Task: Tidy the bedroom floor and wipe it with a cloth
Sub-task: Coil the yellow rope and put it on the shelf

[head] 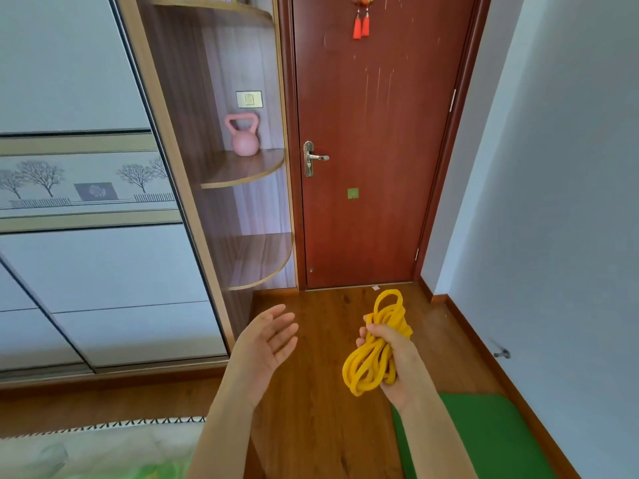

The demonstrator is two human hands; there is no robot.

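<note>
Close up, bottom L, is a bed edge [103, 440] w/ a fringe. Bottom R, a green mat [491, 440] lies flat on the wood floor [318, 409].

Above the floor, the right hand [390, 354] grips a yellow rope [375, 344], fingers curled tight round the middle of the bundle. Loops stick out the top and hang out the bottom. The left hand [268, 340] is just beside it, not touching, palm up, fingers spread and straight, holding nothing.

Farther back on the L is a wardrobe [90, 264] w/ tree pics on it. Next to it are round corner shelves [257, 261]. A pink kettlebell [243, 136] sits on the middle shelf. At the far end is a shut red door [373, 150] w/ a metal handle [313, 158].

What could go wrong: the rope is a loose bundle, not tied. I think a loop could slip out and drop, or catch on the handle or a shelf edge, if it gets swung about. It could also end up on the mat, so the floor isn't tidy. No wiping cloth is in sight.

Writing: none I can read. A small green sticker [352, 193] is on the door, too small to tell. A red tassel [361, 20] hangs up top.
</note>
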